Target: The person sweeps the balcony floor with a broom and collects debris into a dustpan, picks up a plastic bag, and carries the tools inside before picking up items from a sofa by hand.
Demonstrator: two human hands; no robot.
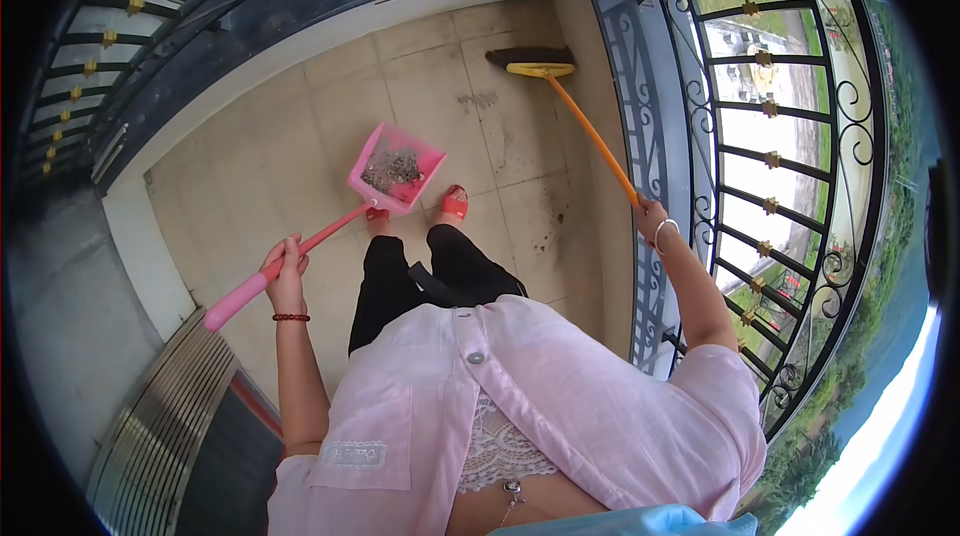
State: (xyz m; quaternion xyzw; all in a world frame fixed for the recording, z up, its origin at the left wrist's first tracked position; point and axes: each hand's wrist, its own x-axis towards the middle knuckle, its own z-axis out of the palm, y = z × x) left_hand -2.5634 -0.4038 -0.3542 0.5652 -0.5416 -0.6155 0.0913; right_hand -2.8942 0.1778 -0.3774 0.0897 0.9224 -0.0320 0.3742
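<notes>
My left hand (287, 266) is wrapped round the handle of a pink dustpan (425, 158), whose pan hangs over the tiles in front of my feet. Grey dirt and debris (390, 171) lie inside the pan. On the right, my right hand (652, 219) grips the orange stick of a broom (541, 68). The broom's yellow head with dark bristles rests on the floor near the far right corner, apart from the dustpan. A dark smudge (478, 99) marks the tiles between them.
Tiled floor (420, 86) surrounds my feet in red sandals (454, 202). A low wall with a black metal railing (770, 156) runs along the right. Dark specks (560, 219) dot the floor near that wall. Metal slats (160, 416) stand at the lower left.
</notes>
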